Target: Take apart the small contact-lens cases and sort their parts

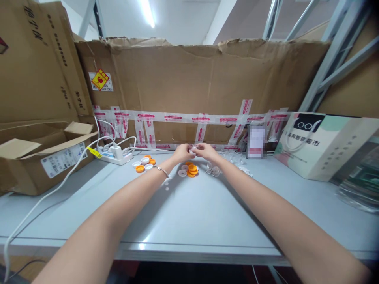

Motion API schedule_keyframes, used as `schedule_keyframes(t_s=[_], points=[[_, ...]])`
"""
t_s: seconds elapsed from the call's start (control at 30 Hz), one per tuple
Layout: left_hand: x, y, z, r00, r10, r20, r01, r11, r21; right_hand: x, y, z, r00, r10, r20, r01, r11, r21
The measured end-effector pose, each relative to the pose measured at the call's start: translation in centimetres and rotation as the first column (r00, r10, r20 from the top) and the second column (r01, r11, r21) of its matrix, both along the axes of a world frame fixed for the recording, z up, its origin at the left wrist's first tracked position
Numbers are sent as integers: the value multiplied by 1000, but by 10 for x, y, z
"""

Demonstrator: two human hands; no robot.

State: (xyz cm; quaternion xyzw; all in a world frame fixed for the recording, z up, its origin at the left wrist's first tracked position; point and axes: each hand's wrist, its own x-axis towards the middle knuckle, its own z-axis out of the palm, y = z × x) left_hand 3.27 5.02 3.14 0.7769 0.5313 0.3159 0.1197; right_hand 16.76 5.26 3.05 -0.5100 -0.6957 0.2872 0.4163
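Note:
My left hand (182, 152) and my right hand (207, 153) meet above the far middle of the table. Between their fingertips both grip a small clear plastic piece (193, 150); its exact kind is too small to tell. Just below them lies a pile of orange caps (192, 170) with white caps (182, 172) beside it. Left of my left hand is another group of orange caps (140, 169) and white rings (145, 161). Near my right wrist, clear plastic pieces (213, 170) lie in a heap, partly behind the forearm. Small white bits (167, 185) lie by my left forearm.
A power strip (117, 156) with white cables stands at the left, beside an open cardboard box (44, 157). More clear pieces (233, 156) lie at the back right, before a blurred phone-like object (256, 142). A paper bag (319, 146) and a large clear bottle (359, 181) stand far right.

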Motion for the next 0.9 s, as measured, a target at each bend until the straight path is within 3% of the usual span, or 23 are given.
schedule_keyframes(t_s=[0.17, 0.27, 0.33, 0.57, 0.67, 0.9], points=[[-21, -66, 19, 989, -135, 56, 138, 989, -59, 7, -67, 25, 976, 219, 10, -219, 975, 22], [-31, -108, 13, 941, -253, 225, 300, 932, -203, 9, -105, 22, 947, 320, 34, -320, 947, -21], [-35, -126, 3, 921, -260, 290, 337, 906, -257, 8, -120, 12, 931, 363, 30, -361, 931, -52], [-36, -132, -27, 916, -264, 303, 346, 902, -258, 7, -129, -22, 931, 355, 82, -354, 935, -24], [-35, -133, -32, 897, -286, 337, 384, 883, -272, 7, -131, -19, 944, 319, 78, -320, 948, -6], [-38, -137, -38, 890, -246, 384, 370, 882, -293, 26, -121, 4, 955, 213, -207, -214, 977, 21]])
